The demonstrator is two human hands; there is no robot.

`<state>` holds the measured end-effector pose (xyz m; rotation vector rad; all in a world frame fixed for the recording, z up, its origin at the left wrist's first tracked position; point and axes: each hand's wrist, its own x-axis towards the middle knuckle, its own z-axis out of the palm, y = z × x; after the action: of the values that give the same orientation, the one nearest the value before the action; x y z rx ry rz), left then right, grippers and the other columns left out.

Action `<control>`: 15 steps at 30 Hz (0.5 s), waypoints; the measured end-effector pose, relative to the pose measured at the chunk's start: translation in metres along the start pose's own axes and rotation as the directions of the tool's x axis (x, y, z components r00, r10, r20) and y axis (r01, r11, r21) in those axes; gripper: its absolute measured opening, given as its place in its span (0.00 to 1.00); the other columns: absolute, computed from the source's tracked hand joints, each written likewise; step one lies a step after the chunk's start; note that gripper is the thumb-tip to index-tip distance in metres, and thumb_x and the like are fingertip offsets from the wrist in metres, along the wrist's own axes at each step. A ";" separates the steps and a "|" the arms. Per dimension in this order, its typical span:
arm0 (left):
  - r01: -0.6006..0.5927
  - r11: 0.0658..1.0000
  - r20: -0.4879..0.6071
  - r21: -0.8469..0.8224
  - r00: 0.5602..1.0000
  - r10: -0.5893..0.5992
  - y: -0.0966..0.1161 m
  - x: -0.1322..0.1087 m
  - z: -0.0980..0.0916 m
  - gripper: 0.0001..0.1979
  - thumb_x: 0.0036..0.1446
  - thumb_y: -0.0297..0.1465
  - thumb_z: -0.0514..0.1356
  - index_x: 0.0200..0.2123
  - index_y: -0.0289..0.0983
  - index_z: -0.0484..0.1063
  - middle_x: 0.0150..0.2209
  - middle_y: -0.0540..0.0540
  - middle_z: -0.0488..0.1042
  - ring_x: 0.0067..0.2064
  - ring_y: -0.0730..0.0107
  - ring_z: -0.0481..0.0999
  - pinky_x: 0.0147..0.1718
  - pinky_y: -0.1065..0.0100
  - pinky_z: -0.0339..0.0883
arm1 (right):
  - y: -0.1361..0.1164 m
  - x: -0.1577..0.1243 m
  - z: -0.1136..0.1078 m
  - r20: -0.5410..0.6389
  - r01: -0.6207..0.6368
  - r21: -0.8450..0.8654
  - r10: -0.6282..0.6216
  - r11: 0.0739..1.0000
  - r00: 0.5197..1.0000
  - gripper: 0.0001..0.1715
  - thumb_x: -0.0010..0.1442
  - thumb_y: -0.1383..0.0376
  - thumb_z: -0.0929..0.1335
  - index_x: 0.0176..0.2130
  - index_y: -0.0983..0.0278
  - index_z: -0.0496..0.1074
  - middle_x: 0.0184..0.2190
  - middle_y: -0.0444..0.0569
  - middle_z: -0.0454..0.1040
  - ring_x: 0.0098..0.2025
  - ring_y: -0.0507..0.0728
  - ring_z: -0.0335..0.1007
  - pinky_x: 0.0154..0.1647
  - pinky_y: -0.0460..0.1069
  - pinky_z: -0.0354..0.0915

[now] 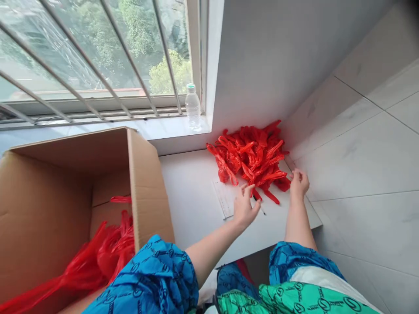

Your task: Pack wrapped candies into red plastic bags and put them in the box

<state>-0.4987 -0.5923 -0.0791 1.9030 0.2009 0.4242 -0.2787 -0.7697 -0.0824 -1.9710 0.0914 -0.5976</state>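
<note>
A pile of red plastic bags (253, 157) lies on the white table (193, 196) against the wall. My left hand (245, 205) hovers just in front of the pile, fingers spread and empty, over a sheet of paper (224, 198) and a thin black pen (258, 205). My right hand (298, 183) rests at the pile's right edge, its fingers curled and pinching at a red bag strip. Both forearms reach out from blue patterned sleeves.
An open cardboard box (65, 196) stands at the left with more red plastic bags (108, 253) inside. A clear water bottle (193, 107) stands on the window sill below barred glass. Tiled wall runs along the right.
</note>
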 end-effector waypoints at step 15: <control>0.413 0.911 0.637 0.019 0.697 -0.329 -0.131 -0.259 -0.084 0.15 0.59 0.38 0.59 0.48 0.42 0.77 0.43 0.50 0.79 0.45 0.62 0.78 0.47 0.64 0.72 | 0.043 -0.292 -0.046 0.625 -0.117 0.002 0.090 0.993 0.775 0.31 0.55 0.41 0.67 0.40 0.65 0.77 0.32 0.54 0.80 0.31 0.58 0.77 0.32 0.51 0.71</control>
<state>-0.7610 -0.5592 -0.2247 1.7166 0.1013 -0.4824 -0.5456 -0.7346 -0.2110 -2.0131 -0.2250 0.1541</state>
